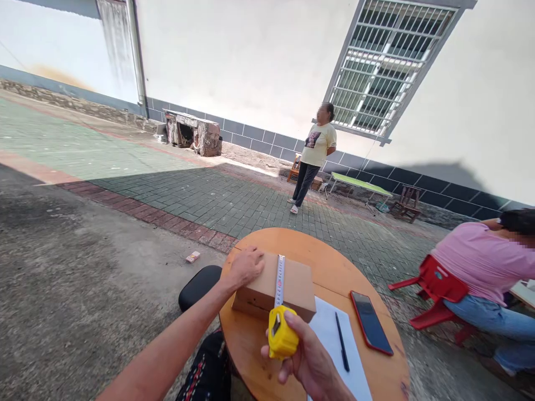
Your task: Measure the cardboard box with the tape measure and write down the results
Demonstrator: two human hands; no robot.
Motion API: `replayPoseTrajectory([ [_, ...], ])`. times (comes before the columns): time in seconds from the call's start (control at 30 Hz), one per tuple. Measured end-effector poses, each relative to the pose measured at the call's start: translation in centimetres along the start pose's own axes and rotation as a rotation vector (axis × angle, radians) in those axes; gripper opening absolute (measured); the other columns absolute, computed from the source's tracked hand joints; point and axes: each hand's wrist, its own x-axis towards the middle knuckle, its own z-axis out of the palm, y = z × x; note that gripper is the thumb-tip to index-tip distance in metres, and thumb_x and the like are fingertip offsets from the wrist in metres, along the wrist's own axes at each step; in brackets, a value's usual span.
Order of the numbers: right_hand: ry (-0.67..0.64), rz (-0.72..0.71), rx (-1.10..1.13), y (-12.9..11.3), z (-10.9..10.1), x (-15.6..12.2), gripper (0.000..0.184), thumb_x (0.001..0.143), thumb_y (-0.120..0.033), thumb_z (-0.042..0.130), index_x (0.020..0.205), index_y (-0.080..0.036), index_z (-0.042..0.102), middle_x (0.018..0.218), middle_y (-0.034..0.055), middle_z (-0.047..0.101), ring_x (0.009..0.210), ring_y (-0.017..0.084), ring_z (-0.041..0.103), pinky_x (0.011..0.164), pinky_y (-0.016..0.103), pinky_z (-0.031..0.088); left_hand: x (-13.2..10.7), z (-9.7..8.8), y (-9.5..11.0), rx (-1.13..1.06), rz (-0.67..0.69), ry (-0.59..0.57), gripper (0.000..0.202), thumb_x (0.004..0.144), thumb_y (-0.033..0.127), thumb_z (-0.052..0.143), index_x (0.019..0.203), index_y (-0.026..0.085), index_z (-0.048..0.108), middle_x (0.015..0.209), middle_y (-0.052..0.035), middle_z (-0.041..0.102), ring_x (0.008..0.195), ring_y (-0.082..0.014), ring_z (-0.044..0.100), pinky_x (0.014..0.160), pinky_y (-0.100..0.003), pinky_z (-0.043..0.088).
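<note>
A brown cardboard box (296,289) lies on a round wooden table (330,262). My left hand (246,267) rests on the box's far left corner, fingers curled over its edge. My right hand (309,359) grips a yellow tape measure (281,334) at the box's near side. Its white tape blade (280,278) runs across the top of the box to the far edge.
A sheet of white paper (334,340) with a black pen (341,348) and a red phone (371,329) lie on the table's right part. A black stool (198,285) stands left of it. One person sits on a red chair (434,289) at right; another stands farther off on the paving.
</note>
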Motion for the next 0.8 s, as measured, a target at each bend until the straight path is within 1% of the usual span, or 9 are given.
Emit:
replayPoseTrajectory([
  [0.17, 0.006, -0.014, -0.002, -0.1, 0.1, -0.1, 0.052, 0.082, -0.056, 0.062, 0.109, -0.013, 0.052, 0.09, 0.0076, 0.063, 0.077, 0.023, 0.071, 0.037, 0.018, 0.05, 0.1, -0.2, 0.2, 0.008, -0.006, 0.001, 0.035, 0.086, 0.029, 0.051, 0.116, 0.02, 0.066, 0.136, -0.0107, 0.055, 0.124, -0.0262, 0.051, 0.107, -0.037, 0.037],
  [0.33, -0.014, -0.012, 0.004, 0.2, 0.1, -0.1, 0.052, 0.083, -0.055, 0.06, 0.111, -0.012, 0.051, 0.09, 0.0077, 0.063, 0.077, 0.023, 0.071, 0.038, 0.018, 0.05, 0.0, -0.3, 0.3, -0.013, -0.007, 0.005, 0.035, 0.085, 0.028, 0.052, 0.115, 0.018, 0.067, 0.134, -0.0123, 0.056, 0.124, -0.0275, 0.051, 0.108, -0.039, 0.036],
  [0.47, -0.014, -0.047, -0.014, 0.3, 0.0, -0.2, 0.051, 0.085, -0.053, 0.057, 0.113, -0.011, 0.05, 0.091, 0.0085, 0.063, 0.077, 0.023, 0.07, 0.04, 0.018, 0.049, 0.1, -0.2, 0.2, -0.077, -0.011, 0.007, 0.036, 0.083, 0.026, 0.053, 0.114, 0.015, 0.068, 0.134, -0.0151, 0.057, 0.126, -0.0302, 0.051, 0.109, -0.042, 0.036],
  [0.57, -0.038, -0.097, -0.07, 0.1, -0.5, -0.8, 0.052, 0.082, -0.052, 0.062, 0.115, -0.014, 0.05, 0.093, 0.0071, 0.061, 0.081, 0.023, 0.07, 0.042, 0.018, 0.049, 0.1, -0.9, 0.4, -0.16, -0.017, 0.032, 0.038, 0.08, 0.026, 0.056, 0.114, 0.014, 0.068, 0.134, -0.0153, 0.057, 0.127, -0.0312, 0.049, 0.111, -0.045, 0.034],
  [0.6, -0.067, -0.088, -0.096, 0.1, -0.9, -1.1, 0.056, 0.079, -0.053, 0.065, 0.117, -0.016, 0.049, 0.093, 0.0061, 0.06, 0.082, 0.024, 0.07, 0.043, 0.019, 0.049, 0.0, -1.4, 0.6, -0.194, -0.017, 0.055, 0.039, 0.081, 0.026, 0.055, 0.116, 0.015, 0.067, 0.134, -0.014, 0.057, 0.129, -0.0304, 0.047, 0.112, -0.045, 0.032],
  [0.67, -0.135, -0.044, -0.161, 0.3, -1.8, -1.8, 0.074, 0.067, -0.057, 0.073, 0.124, -0.018, 0.045, 0.092, 0.0045, 0.06, 0.08, 0.025, 0.071, 0.045, 0.021, 0.049, -0.6, -2.4, 1.1, -0.276, -0.012, 0.111, 0.04, 0.084, 0.029, 0.052, 0.121, 0.017, 0.064, 0.137, -0.0105, 0.056, 0.133, -0.0275, 0.043, 0.115, -0.043, 0.029],
  [0.7, -0.153, -0.024, -0.19, 0.6, -2.3, -2.3, 0.083, 0.061, -0.058, 0.077, 0.126, -0.019, 0.044, 0.091, 0.0038, 0.06, 0.077, 0.024, 0.071, 0.048, 0.023, 0.05, -1.0, -2.9, 1.4, -0.324, -0.008, 0.133, 0.041, 0.086, 0.031, 0.049, 0.123, 0.018, 0.062, 0.137, -0.0093, 0.056, 0.132, -0.0258, 0.044, 0.114, -0.041, 0.03],
  [0.73, -0.155, -0.013, -0.212, 0.9, -2.8, -2.9, 0.089, 0.056, -0.057, 0.079, 0.128, -0.019, 0.044, 0.091, 0.0033, 0.06, 0.075, 0.023, 0.07, 0.053, 0.025, 0.051, -1.5, -3.3, 1.8, -0.376, -0.004, 0.141, 0.042, 0.088, 0.033, 0.046, 0.125, 0.018, 0.061, 0.134, -0.0089, 0.058, 0.128, -0.0246, 0.048, 0.111, -0.04, 0.035],
  [0.8, -0.123, -0.005, -0.244, 1.6, -3.6, -4.2, 0.095, 0.051, -0.055, 0.082, 0.13, -0.018, 0.045, 0.092, 0.0031, 0.061, 0.073, 0.022, 0.069, 0.065, 0.03, 0.052, -2.8, -3.6, 2.5, -0.485, -0.001, 0.113, 0.045, 0.09, 0.038, 0.044, 0.126, 0.017, 0.06, 0.121, -0.0086, 0.066, 0.111, -0.0222, 0.06, 0.099, -0.035, 0.047],
])
